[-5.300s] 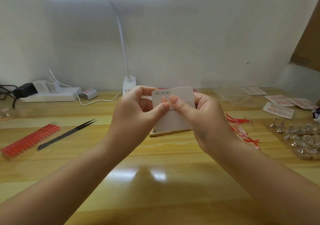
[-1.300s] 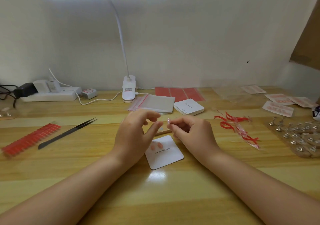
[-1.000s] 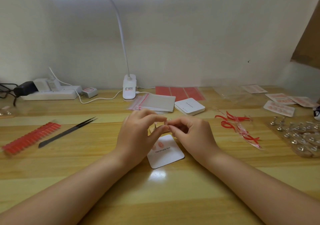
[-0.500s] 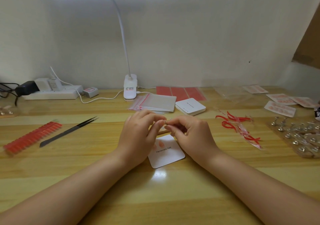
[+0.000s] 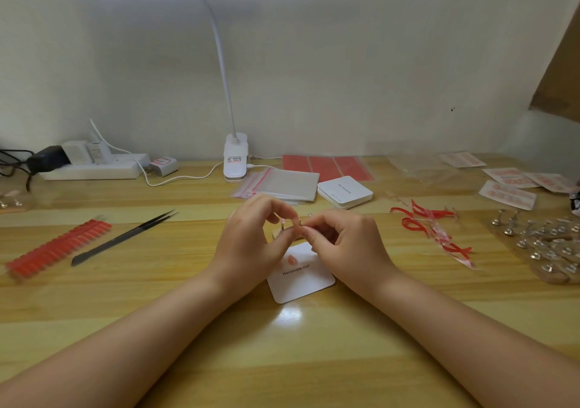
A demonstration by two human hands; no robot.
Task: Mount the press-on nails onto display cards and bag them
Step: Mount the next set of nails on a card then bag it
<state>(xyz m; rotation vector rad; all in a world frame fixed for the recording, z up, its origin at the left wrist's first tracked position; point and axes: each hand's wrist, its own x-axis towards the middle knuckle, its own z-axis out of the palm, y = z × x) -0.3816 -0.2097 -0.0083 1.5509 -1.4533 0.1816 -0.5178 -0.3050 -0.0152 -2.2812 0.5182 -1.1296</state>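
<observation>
Head view: left hand (image 5: 251, 244) and right hand (image 5: 342, 241) both pinch a small pale press-on nail (image 5: 290, 224) above the white square display card (image 5: 303, 277) mid-desk, nearer the front edge; risk: the nail slips, adhesive fouls, or it lands crooked.

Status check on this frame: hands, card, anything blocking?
Left hand and right hand pinching one small nail piece. Display card flat beneath, one nail mounted. Nothing blocking.

A white card (image 5: 301, 279) carries black lettering and a pink nail (image 5: 292, 259). Red strips (image 5: 56, 247) lie beside black tweezers (image 5: 124, 238) on the yellow striped wood table (image 5: 314, 360). White lamp (image 5: 235, 156), red-edged clear bags (image 5: 279, 185).
</observation>
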